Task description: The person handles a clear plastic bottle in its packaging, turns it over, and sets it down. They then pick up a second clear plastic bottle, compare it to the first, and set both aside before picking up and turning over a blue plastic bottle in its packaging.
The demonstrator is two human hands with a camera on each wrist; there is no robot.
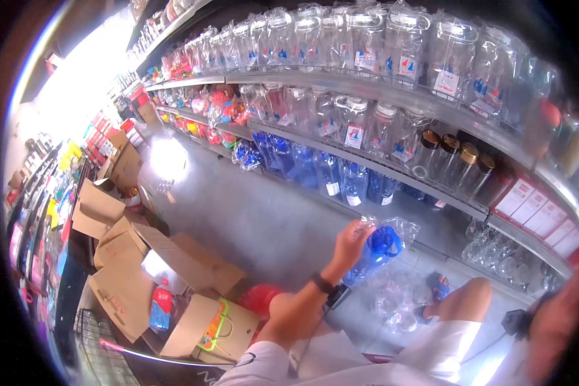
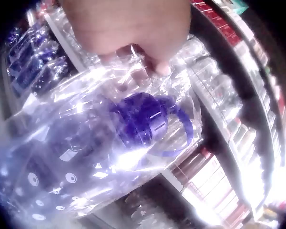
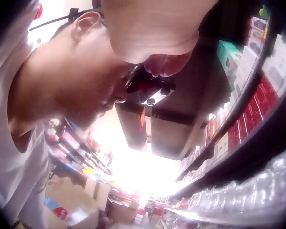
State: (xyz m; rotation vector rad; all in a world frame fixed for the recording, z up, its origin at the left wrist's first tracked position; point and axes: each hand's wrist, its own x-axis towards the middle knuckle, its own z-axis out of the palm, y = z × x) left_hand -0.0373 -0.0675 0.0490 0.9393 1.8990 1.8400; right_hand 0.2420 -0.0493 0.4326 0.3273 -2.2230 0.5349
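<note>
My left hand (image 1: 352, 243) pinches the top of a clear plastic bag (image 1: 405, 230), and inside it hangs a blue plastic bottle (image 1: 374, 256) over the aisle. In the left wrist view the bottle's blue cap (image 2: 142, 119) with its strap loop shows through the crinkled wrap, just below the left hand (image 2: 133, 26). The bottle's body carries small pale round marks. Raised beside the person's head is my right hand (image 3: 157, 33), with fingertips close to a black head-worn device (image 3: 156, 91); I cannot tell whether it holds that device.
Shelves of wrapped clear bottles (image 1: 405, 55) line the right side, with blue bottles (image 1: 328, 172) lower down. Opened cardboard boxes (image 1: 119, 299) stand at the left. Wrapped clear items (image 1: 399, 299) lie on the floor near the person's foot (image 1: 439, 286).
</note>
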